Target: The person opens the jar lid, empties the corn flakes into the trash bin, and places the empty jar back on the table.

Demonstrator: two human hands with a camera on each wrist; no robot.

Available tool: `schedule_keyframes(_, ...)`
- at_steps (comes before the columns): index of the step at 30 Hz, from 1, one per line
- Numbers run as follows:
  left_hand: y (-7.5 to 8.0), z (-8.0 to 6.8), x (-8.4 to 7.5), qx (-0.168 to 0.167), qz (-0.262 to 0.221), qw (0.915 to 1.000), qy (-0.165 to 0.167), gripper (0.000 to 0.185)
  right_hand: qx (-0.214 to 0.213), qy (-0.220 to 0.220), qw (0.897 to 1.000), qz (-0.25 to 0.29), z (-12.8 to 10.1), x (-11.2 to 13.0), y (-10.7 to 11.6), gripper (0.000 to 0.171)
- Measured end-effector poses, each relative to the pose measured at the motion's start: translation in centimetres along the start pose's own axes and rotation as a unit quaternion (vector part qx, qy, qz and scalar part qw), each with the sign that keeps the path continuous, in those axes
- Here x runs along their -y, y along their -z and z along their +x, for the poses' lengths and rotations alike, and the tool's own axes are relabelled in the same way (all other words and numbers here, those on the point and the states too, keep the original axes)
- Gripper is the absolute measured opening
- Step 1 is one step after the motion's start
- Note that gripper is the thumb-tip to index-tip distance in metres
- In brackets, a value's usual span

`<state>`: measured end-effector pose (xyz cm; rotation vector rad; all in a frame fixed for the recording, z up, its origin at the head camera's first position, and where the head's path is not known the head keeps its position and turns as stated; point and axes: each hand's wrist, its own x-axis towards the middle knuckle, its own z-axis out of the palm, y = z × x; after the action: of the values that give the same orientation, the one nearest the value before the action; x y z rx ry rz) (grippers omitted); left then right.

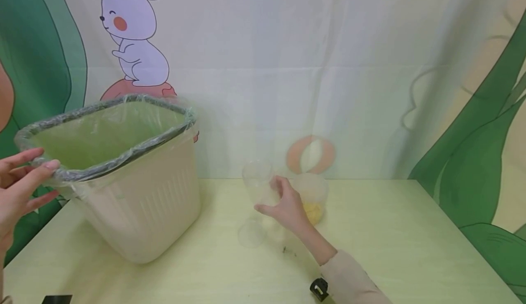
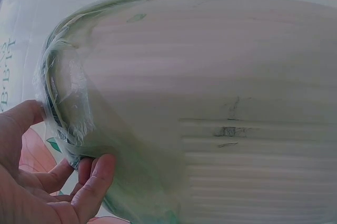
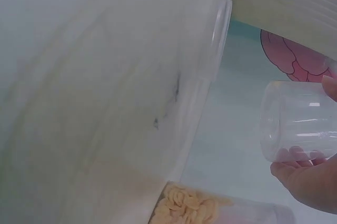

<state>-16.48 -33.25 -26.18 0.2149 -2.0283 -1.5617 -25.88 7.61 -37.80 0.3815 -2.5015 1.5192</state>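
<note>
The left hand grips the lined bin's near-left rim, while the right hand, mid-surface, grasps a clear cup right of the bin.

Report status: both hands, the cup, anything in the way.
Left hand grips tilted beige lined bin rim. Right hand holds clear plastic cup. Clear container of yellow flakes just behind.

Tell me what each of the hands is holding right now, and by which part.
The left hand grips the bin by its bag-lined rim. The right hand holds a clear plastic cup round its side wall.
</note>
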Motion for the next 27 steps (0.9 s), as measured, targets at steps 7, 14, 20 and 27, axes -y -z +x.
schedule_keyframes(7, 0.0, 0.0, 0.1, 0.003, -0.009, 1.0000, 0.000, 0.028, 0.006, -0.008, 1.000, 0.003, 0.3, -0.7, -0.6, 0.080)
schedule_keyframes(14, 0.1, 0.1, 0.2, 0.007, -0.016, 0.9998, 0.005, 0.028, 0.006, -0.027, 1.000, 0.009, 0.7, -1.0, -0.9, 0.078)
schedule_keyframes(20, 0.1, 0.2, 0.3, 0.005, -0.008, 0.9999, 0.004, 0.028, 0.013, -0.036, 0.999, 0.021, 1.1, -1.7, -1.0, 0.078)
schedule_keyframes(27, 0.0, 0.1, 0.2, 0.000, 0.004, 1.0000, 0.003, 0.028, 0.024, -0.053, 0.998, 0.035, 1.3, -1.9, -1.1, 0.075)
